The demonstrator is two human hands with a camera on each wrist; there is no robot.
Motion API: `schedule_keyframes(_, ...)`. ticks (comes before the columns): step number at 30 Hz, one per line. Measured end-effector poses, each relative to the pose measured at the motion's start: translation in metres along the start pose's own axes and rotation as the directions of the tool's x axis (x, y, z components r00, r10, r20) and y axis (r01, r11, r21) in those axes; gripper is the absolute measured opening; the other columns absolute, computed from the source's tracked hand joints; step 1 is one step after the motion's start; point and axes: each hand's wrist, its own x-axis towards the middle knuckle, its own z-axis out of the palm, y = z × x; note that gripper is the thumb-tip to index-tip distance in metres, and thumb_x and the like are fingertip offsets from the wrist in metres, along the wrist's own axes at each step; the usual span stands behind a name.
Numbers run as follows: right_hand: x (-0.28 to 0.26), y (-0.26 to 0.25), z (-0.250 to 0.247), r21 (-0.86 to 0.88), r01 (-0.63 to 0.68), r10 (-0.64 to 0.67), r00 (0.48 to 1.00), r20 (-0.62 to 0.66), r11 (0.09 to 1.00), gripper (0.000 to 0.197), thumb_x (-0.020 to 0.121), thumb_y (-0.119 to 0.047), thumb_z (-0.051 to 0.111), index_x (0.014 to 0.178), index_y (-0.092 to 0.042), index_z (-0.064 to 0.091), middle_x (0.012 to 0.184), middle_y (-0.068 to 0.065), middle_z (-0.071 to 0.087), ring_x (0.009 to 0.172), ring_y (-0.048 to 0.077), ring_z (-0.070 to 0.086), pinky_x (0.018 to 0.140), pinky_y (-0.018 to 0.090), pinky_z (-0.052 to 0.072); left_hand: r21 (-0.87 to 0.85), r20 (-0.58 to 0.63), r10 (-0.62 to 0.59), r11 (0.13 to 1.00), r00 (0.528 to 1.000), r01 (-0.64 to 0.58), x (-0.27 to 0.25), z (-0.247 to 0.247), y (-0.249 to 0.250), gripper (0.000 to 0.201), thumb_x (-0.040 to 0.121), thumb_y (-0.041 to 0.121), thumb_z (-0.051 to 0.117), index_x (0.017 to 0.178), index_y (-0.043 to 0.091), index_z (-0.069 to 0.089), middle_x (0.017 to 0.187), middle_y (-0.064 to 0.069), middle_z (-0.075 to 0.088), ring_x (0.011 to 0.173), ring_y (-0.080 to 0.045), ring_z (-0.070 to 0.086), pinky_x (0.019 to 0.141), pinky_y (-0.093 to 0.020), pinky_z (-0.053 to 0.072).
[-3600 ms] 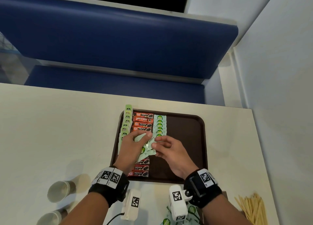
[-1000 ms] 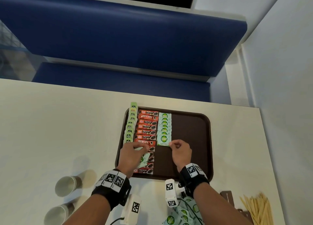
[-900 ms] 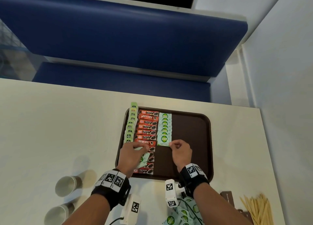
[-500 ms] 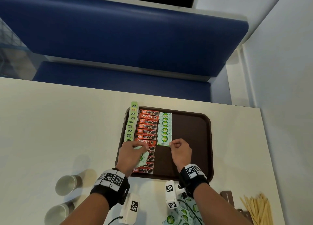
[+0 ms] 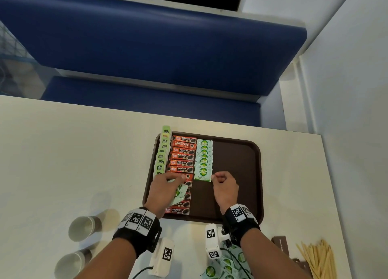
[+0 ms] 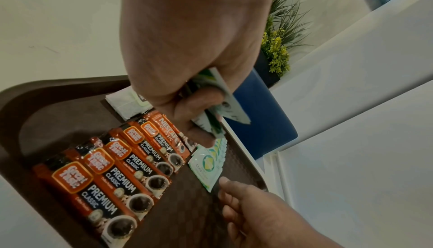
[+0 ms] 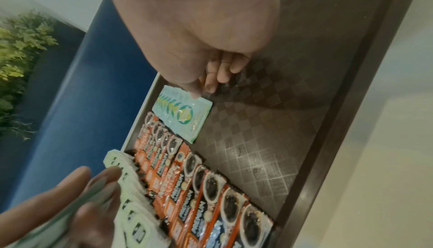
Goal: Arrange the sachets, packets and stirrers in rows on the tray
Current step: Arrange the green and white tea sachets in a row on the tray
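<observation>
The step in hand is building the third row on the tray (image 5: 237, 159): pale green Coco sachets beside the red coffee packets (image 5: 181, 156). The right hand (image 5: 223, 186), fingers curled, has thumb and forefinger at the corner of the nearest Coco sachet (image 5: 202, 174), which lies flat at the near end of its row; whether it pinches or merely touches cannot be told. The left hand (image 5: 165, 191) grasps a fanned bunch of spare sachets (image 5: 179, 192) above the coffee row.

Next move, by judgement: draw one sachet from the bunch and lay it overlapping the last.

Only the head view shows the stirrers (image 5: 319, 257) and loose sachets (image 5: 224, 266) waiting on the desk (image 5: 73, 152). The left wrist view shows the bunch gripped between thumb and fingers.
</observation>
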Motion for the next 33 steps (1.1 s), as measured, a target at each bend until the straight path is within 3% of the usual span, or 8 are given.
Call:
schedule_keyframes(4, -0.03, -0.025, -0.015, 0.161, -0.013, -0.01, 0.99, 0.14, 0.987, 0.021, 0.095, -0.041, 0.076, 0.099, -0.021, 0.07, 0.095, -0.004, 0.072, 0.09, 0.012, 0.068, 0.076, 0.023, 0.052, -0.031, 0.006, 0.078, 0.997, 0.997, -0.077, -0.003, 0.009, 0.01, 0.016, 0.102, 0.033, 0.072, 0.101, 0.021, 0.083, 0.104, 0.006, 0.08, 0.096, -0.009, 0.071, 0.081, -0.026, 0.052)
schedule_keyframes(9, -0.075, -0.063, -0.041, 0.314, -0.088, -0.109, 0.823, 0.557, 0.945, 0.052, 0.086, -0.039, 0.085, 0.11, -0.004, 0.057, 0.082, 0.002, 0.066, 0.072, 0.019, 0.063, 0.068, 0.034, 0.054, -0.141, 0.033, 0.17, 0.976, 0.985, -0.163, -0.004, 0.024, 0.026, 0.014, 0.102, 0.028, 0.072, 0.105, 0.015, 0.079, 0.107, 0.003, 0.08, 0.107, -0.013, 0.074, 0.087, -0.027, 0.055)
schedule_keyframes(13, -0.074, -0.074, -0.051, 0.365, -0.131, -0.088, 0.846, 0.525, 0.922, 0.042, 0.084, -0.015, 0.089, 0.112, -0.001, 0.061, 0.09, 0.014, 0.07, 0.072, 0.025, 0.07, 0.076, 0.039, 0.064, -0.133, 0.039, 0.235, 0.965, 0.971, -0.228, -0.004, 0.029, 0.034, 0.019, 0.101, 0.036, 0.074, 0.102, 0.017, 0.078, 0.106, 0.003, 0.08, 0.107, -0.013, 0.074, 0.095, -0.031, 0.057)
schedule_keyframes(16, -0.065, -0.072, -0.06, 0.333, -0.095, -0.086, 0.868, 0.49, 0.938, 0.026, 0.085, -0.009, 0.087, 0.106, -0.005, 0.071, 0.102, 0.023, 0.074, 0.078, 0.031, 0.074, 0.081, 0.041, 0.065, -0.067, 0.043, 0.309, 0.95, 0.95, -0.306, -0.008, 0.025, 0.036, 0.016, 0.1, 0.029, 0.075, 0.099, 0.013, 0.077, 0.098, 0.002, 0.08, 0.087, -0.002, 0.074, 0.074, -0.016, 0.056)
schedule_keyframes(18, -0.062, -0.069, -0.065, 0.314, -0.069, -0.093, 0.876, 0.473, 0.947, 0.021, 0.087, -0.008, 0.085, 0.104, -0.007, 0.074, 0.102, 0.02, 0.076, 0.09, 0.034, 0.076, 0.08, 0.037, 0.064, -0.094, 0.075, 0.281, 0.957, 0.957, -0.274, -0.01, 0.021, 0.032, 0.016, 0.098, 0.03, 0.079, 0.097, 0.014, 0.077, 0.094, -0.002, 0.08, 0.08, -0.013, 0.078, 0.067, -0.032, 0.061)
schedule_keyframes(21, -0.06, -0.063, -0.069, 0.287, -0.028, -0.102, 0.899, 0.426, 0.957, 0.017, 0.088, -0.008, 0.083, 0.104, -0.012, 0.076, 0.098, 0.013, 0.079, 0.099, 0.033, 0.075, 0.08, 0.034, 0.062, -0.032, 0.105, 0.246, 0.969, 0.964, -0.244, -0.012, 0.014, 0.025, 0.017, 0.092, 0.04, 0.084, 0.093, 0.024, 0.08, 0.097, 0.004, 0.081, 0.094, -0.023, 0.079, 0.077, -0.047, 0.062)
schedule_keyframes(25, -0.057, -0.056, -0.073, 0.319, 0.013, -0.131, 0.928, 0.35, 0.948, 0.019, 0.09, -0.009, 0.082, 0.106, -0.015, 0.075, 0.094, 0.009, 0.079, 0.097, 0.028, 0.076, 0.083, 0.037, 0.062, -0.068, 0.187, 0.171, 0.985, 0.967, -0.161, -0.02, 0.012, 0.027, 0.015, 0.089, 0.03, 0.088, 0.096, 0.018, 0.083, 0.096, 0.005, 0.083, 0.087, -0.015, 0.081, 0.068, -0.041, 0.066)
schedule_keyframes(33, -0.056, -0.043, -0.078, 0.305, -0.028, -0.092, 0.923, 0.373, 0.952, 0.019, 0.092, -0.018, 0.081, 0.11, -0.018, 0.076, 0.096, 0.002, 0.081, 0.09, 0.012, 0.076, 0.078, 0.026, 0.06, 0.006, 0.13, 0.206, 0.978, 0.97, -0.208, -0.018, 0.012, 0.016, 0.005, 0.089, 0.025, 0.089, 0.09, 0.022, 0.086, 0.104, 0.009, 0.083, 0.102, -0.013, 0.078, 0.089, -0.04, 0.066)
